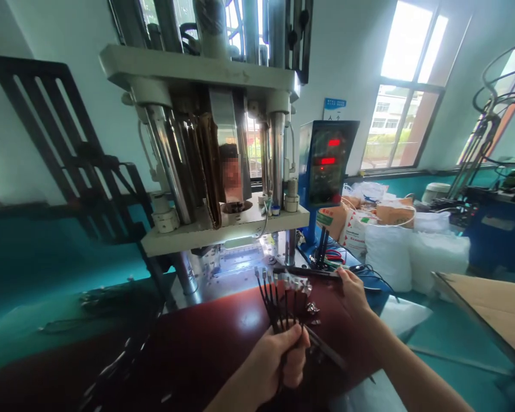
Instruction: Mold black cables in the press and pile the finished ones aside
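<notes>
Head view: left fingers [292, 349] clenched on black cables [271, 303], right fingers [345, 277] pinching another cable [309, 272].

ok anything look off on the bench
Small shiny metal pieces sit on the dark red bench top right beside the black cable bundle in the left hand. They look stray, though they may be attached to cable ends. White flecks also litter the bench's left side, too small to identify.

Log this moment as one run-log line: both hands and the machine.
Left hand: grips bundle of black cables with metal terminals | Right hand: pinches black cable | Nearby: vertical press
</notes>
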`<move>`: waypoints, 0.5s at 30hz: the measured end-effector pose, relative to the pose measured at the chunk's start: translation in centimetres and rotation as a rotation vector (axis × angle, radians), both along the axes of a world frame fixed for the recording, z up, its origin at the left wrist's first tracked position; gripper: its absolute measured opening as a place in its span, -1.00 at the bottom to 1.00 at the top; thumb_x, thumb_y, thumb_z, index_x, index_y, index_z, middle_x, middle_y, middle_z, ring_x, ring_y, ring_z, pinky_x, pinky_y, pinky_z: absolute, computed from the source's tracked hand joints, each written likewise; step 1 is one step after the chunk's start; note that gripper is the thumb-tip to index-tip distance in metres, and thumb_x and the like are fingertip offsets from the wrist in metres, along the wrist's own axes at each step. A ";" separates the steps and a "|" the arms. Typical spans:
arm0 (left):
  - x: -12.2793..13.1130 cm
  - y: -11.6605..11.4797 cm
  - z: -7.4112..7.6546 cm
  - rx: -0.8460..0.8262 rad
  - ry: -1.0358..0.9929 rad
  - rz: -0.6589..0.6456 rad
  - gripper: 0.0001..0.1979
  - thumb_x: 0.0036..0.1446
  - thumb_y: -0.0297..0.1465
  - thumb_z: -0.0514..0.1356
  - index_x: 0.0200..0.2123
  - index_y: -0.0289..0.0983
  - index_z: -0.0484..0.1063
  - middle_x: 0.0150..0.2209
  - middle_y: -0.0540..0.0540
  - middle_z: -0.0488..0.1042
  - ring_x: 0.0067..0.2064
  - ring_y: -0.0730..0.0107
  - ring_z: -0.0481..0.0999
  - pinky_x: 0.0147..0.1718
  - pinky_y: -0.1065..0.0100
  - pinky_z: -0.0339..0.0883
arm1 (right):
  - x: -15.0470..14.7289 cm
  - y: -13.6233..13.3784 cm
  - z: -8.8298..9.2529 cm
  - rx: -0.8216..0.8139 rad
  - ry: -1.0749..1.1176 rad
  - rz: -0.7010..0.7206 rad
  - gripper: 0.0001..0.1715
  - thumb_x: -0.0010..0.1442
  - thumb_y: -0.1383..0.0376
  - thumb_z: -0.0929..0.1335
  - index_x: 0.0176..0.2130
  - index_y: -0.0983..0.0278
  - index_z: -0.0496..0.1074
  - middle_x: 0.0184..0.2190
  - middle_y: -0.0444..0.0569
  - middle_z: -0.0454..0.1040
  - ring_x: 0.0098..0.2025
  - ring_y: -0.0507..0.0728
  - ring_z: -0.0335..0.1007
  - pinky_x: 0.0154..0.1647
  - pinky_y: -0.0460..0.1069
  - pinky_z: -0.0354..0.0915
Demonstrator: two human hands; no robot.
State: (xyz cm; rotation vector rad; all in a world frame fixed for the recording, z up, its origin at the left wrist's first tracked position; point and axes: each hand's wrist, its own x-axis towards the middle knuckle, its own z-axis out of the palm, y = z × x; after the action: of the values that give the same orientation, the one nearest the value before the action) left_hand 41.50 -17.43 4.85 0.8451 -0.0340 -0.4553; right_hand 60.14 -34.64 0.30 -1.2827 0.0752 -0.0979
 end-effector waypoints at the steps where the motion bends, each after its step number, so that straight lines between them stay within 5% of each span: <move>1: -0.3 -0.1 0.1 0.048 -0.042 -0.033 -0.73 0.01 -0.23 0.17 -0.53 -0.35 0.32 -0.77 0.13 0.04 -0.76 0.66 -0.05 -0.76 0.51 -0.21 | 0.0 -0.6 -0.7 -0.018 0.011 -0.006 -0.63 -0.16 0.07 0.38 -0.43 0.27 0.28 -0.71 -0.19 0.37 -0.73 0.06 0.30 -0.76 -0.11 0.21; 7: -1.3 -0.1 0.5 0.143 -0.124 -0.046 -0.69 0.02 -0.19 0.15 -0.51 -0.36 0.34 -0.77 0.12 0.07 -0.77 0.67 -0.02 -0.74 0.50 -0.18 | -0.2 -2.8 -3.4 -0.193 0.030 0.016 -0.62 -0.10 0.02 0.29 -0.38 0.26 0.24 -0.71 -0.19 0.34 -0.72 0.07 0.29 -0.71 -0.08 0.21; 11: -0.7 0.1 1.1 0.122 -0.062 -0.007 -0.72 0.00 -0.21 0.17 -0.51 -0.35 0.33 -0.76 0.12 0.05 -0.76 0.66 -0.03 -0.77 0.50 -0.19 | -0.5 -3.5 -3.2 -0.413 -0.049 0.160 -0.66 -0.19 0.14 0.35 -0.37 0.29 0.36 -0.63 -0.14 0.37 -0.57 0.11 0.34 -0.51 -0.01 0.28; 15: 0.0 0.4 1.5 0.075 -0.049 -0.009 -0.74 0.01 -0.23 0.16 -0.51 -0.34 0.33 -0.75 0.13 0.03 -0.75 0.65 -0.05 -0.77 0.51 -0.20 | -0.9 -3.9 -3.1 -0.656 -0.182 0.213 -0.84 -0.36 0.32 0.39 -0.58 0.26 0.43 -0.53 -0.09 0.33 -0.36 0.20 0.29 -0.17 0.10 0.22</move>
State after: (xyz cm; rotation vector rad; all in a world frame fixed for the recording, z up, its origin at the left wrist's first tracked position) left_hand 41.52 -17.00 6.30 0.9298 -0.0657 -0.4463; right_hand 59.26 -38.51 -2.83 -1.9202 -0.2710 -0.0565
